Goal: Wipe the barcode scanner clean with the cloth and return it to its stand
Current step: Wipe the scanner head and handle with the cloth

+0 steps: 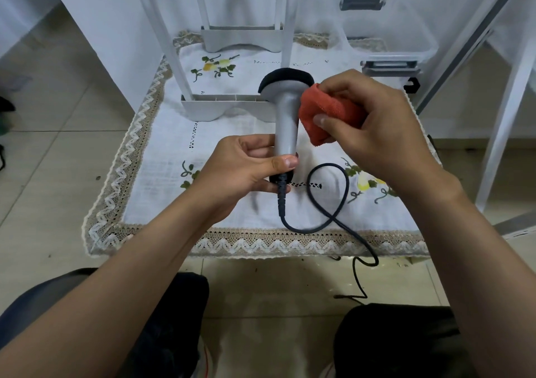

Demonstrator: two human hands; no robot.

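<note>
A silver barcode scanner (285, 116) with a black head is held upright over the embroidered tablecloth (162, 157). My left hand (246, 166) grips the lower end of its handle, thumb across the front. My right hand (374, 125) holds a folded orange-red cloth (322, 114) against the right side of the handle, just under the head. The scanner's dark cable (327, 201) loops across the cloth-covered table and hangs over the front edge. I cannot make out a scanner stand.
White plastic stool legs (171, 58) and crossbars (226, 108) stand on the table behind the scanner. A clear plastic box (388, 29) sits at the back right. White furniture legs (504, 122) rise at the right. My knees (397, 340) are below the table's front edge.
</note>
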